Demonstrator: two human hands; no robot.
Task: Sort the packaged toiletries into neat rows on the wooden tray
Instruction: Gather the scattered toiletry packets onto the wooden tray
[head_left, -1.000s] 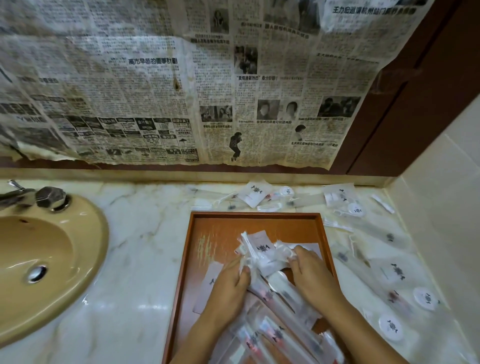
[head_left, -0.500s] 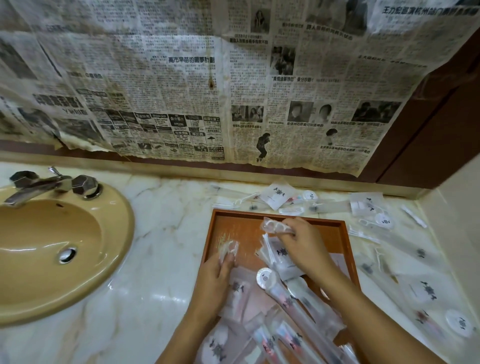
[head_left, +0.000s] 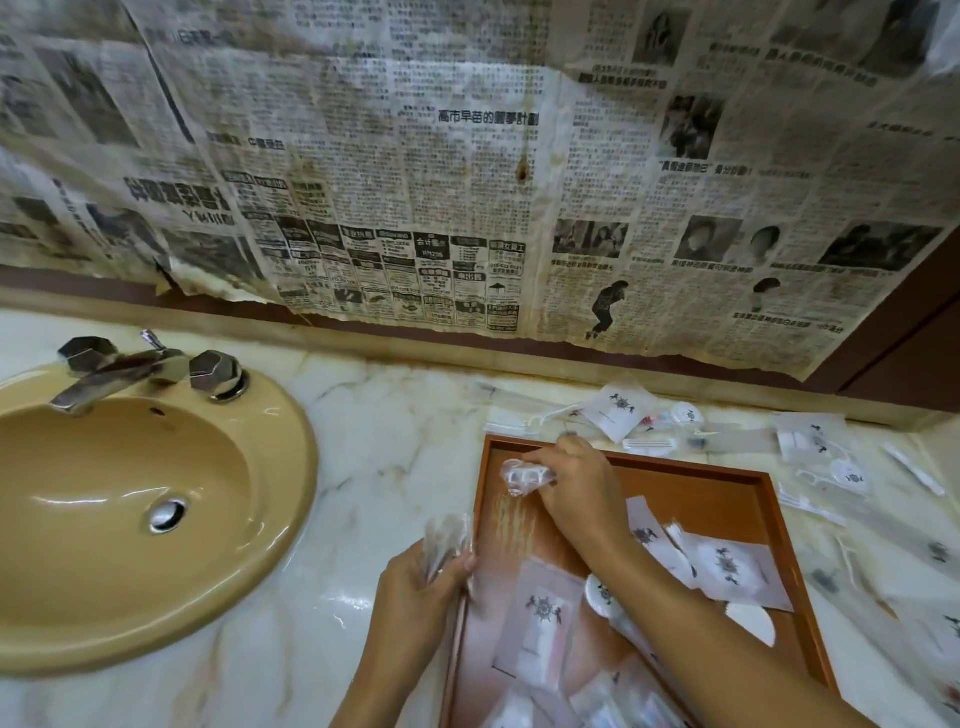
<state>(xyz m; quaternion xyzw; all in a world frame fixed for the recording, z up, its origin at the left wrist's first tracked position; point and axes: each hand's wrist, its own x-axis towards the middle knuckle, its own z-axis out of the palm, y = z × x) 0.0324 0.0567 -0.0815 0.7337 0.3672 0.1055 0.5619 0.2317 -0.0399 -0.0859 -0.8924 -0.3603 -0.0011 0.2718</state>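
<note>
We see the packaged toiletries as small clear and frosted plastic sachets, many printed with a dark crest — some hold white round items, others long thin white pieces. A clear packet (head_left: 524, 475) with a white item inside is pinched in the fingers of the right hand (head_left: 576, 488), low over the far left corner of the wooden tray (head_left: 696, 470). The left hand (head_left: 421, 592) grips a second crinkled clear packet (head_left: 447, 540) at the tray's left rim, just over the counter's edge of it. Inside the tray, a frosted sachet with a crest (head_left: 543, 621) lies flat near the left side, and a loose overlapping pile of sachets (head_left: 727, 566) sits to the right of our right forearm; more blurred packets crowd the near end. The tray is reddish-brown with a raised rim.

Outside it, scattered packets (head_left: 618, 410) lie along the back of the marble counter (head_left: 363, 467) and down its right side — none in rows. To the left is a tan oval sink (head_left: 260, 519) with a chrome tap (head_left: 119, 369). Yellowed newspaper (head_left: 467, 182) covers the wall behind.
</note>
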